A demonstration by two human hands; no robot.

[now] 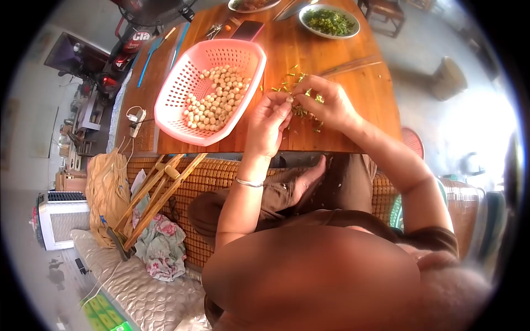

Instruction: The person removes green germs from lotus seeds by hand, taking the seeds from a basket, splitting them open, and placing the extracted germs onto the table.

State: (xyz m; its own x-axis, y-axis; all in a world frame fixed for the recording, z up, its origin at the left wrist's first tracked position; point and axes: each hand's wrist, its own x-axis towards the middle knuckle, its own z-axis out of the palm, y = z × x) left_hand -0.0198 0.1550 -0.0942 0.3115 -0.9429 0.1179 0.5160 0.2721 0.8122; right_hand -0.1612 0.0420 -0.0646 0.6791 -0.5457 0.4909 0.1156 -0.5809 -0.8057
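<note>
My left hand (269,122) is closed in a pinch around a small pale round piece (290,100), above the wooden table. Close beside it, my right hand (326,102) has its thumb and forefinger pressed together at the same piece; what they grip is too small to tell. Green and yellow scraps (301,110) lie scattered under and around both hands. Left of my hands stands a pink perforated basket (171,91) holding several pale round pieces (218,102) like those in my fingers.
On the wooden table (364,110) are a bowl of chopped greens (329,22), a phone (248,31), keys (214,31), chopsticks (353,67) and another dish (253,5) at the far edge. A power strip (138,122) lies at the left. Wooden crutches (157,201) lean on the woven seat.
</note>
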